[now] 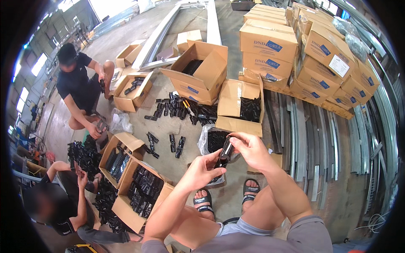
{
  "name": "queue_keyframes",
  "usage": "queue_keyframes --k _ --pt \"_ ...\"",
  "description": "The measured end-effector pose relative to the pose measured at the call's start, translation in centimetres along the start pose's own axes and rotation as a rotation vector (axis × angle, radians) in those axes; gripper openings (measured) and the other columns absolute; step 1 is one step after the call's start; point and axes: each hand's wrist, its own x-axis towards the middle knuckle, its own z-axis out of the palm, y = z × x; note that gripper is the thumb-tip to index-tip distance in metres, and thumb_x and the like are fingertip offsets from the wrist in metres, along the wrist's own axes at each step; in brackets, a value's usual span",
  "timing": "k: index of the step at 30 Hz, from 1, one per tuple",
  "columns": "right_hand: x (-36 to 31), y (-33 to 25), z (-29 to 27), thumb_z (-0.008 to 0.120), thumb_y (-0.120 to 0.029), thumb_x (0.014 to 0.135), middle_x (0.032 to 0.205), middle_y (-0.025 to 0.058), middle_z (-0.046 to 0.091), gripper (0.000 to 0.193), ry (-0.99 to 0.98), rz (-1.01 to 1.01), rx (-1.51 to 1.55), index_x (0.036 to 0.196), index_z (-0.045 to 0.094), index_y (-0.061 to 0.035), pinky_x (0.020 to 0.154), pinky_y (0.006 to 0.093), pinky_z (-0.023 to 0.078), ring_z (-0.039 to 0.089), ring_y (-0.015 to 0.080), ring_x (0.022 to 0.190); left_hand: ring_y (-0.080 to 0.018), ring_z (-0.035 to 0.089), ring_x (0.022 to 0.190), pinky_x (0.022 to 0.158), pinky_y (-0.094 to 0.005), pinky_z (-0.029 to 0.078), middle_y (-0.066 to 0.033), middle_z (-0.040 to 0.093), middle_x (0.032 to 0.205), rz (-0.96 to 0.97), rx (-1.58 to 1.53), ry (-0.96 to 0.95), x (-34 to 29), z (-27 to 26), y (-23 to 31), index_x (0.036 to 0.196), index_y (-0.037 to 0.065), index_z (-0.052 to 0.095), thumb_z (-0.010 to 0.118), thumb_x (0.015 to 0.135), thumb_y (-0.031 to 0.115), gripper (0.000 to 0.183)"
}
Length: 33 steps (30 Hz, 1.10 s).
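Note:
Between my two hands is a glossy black elongated part (225,153), tilted; its exact kind I cannot make out. My left hand (201,170) grips its lower end with thumb and fingers. At the upper end, my right hand (252,151) pinches it with bent fingers. Just beyond and below the hands, a clear plastic bag (203,140) holds many small black parts and is partly hidden by them. An open carton (239,124) with more black parts stands right behind that bag.
Loose black parts (177,105) lie on the floor ahead. Open cartons (128,220) of black parts stand at left, near two seated people (80,84) handling similar parts. Stacked closed boxes (268,42) sit on a pallet (337,109) at right, beside long metal profiles (301,139).

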Motion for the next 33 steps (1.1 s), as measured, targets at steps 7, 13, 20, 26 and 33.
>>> queue_keyframes --k 7,13,20,26,33 --pt "1.7 0.7 0.8 0.058 -0.022 0.103 0.094 0.0040 0.069 0.035 -0.059 0.055 0.048 0.123 0.063 0.0063 0.075 0.0271 0.054 0.063 0.0095 0.081 -0.0026 0.056 0.083 0.075 -0.0229 0.051 0.0002 0.068 0.098 0.001 -0.009 0.013 0.4 -1.6 -1.5 0.145 -0.007 0.044 0.077 0.085 0.004 0.069" --pt "2.7 -0.1 2.8 0.057 -0.016 0.103 0.106 0.0048 0.070 0.033 -0.058 -0.034 -0.014 0.132 0.062 -0.0011 0.083 0.0246 0.051 0.061 0.0077 0.092 -0.0049 0.058 0.094 0.082 -0.0222 0.051 -0.0063 0.069 0.112 -0.016 0.065 0.145 0.3 -2.4 -1.2 0.149 -0.004 0.040 0.074 0.084 -0.005 0.073" --pt "3.5 -1.8 3.4 0.066 -0.004 0.094 0.120 0.0059 0.067 0.051 -0.265 -0.135 -0.157 0.144 0.053 -0.0034 0.087 0.0257 0.051 0.061 0.0086 0.100 -0.0047 0.053 0.080 0.077 -0.0243 0.049 -0.0035 0.068 0.088 0.044 0.273 0.274 -1.8 -3.6 0.7 0.146 0.003 0.048 0.076 0.082 0.001 0.070" --pt "5.7 -1.9 3.6 0.064 -0.003 0.095 0.109 0.0046 0.066 0.058 -0.375 -0.174 -0.258 0.150 0.044 -0.0037 0.082 0.0260 0.052 0.061 0.0078 0.090 -0.0079 0.050 0.072 0.071 -0.0271 0.048 -0.0077 0.065 0.078 0.022 0.307 0.358 -1.7 -5.3 0.6 0.143 0.006 0.052 0.077 0.080 0.004 0.068" --pt "13.9 7.0 2.0 0.048 -0.023 0.104 0.083 0.0089 0.069 0.032 -0.129 -0.082 -0.477 0.107 0.067 0.0026 0.070 0.0306 0.053 0.066 0.0160 0.075 -0.0220 0.069 0.073 0.075 -0.0340 0.052 -0.0228 0.070 0.088 0.091 0.403 0.601 -0.6 -7.0 -0.2 0.139 0.008 0.057 0.077 0.077 0.007 0.065"
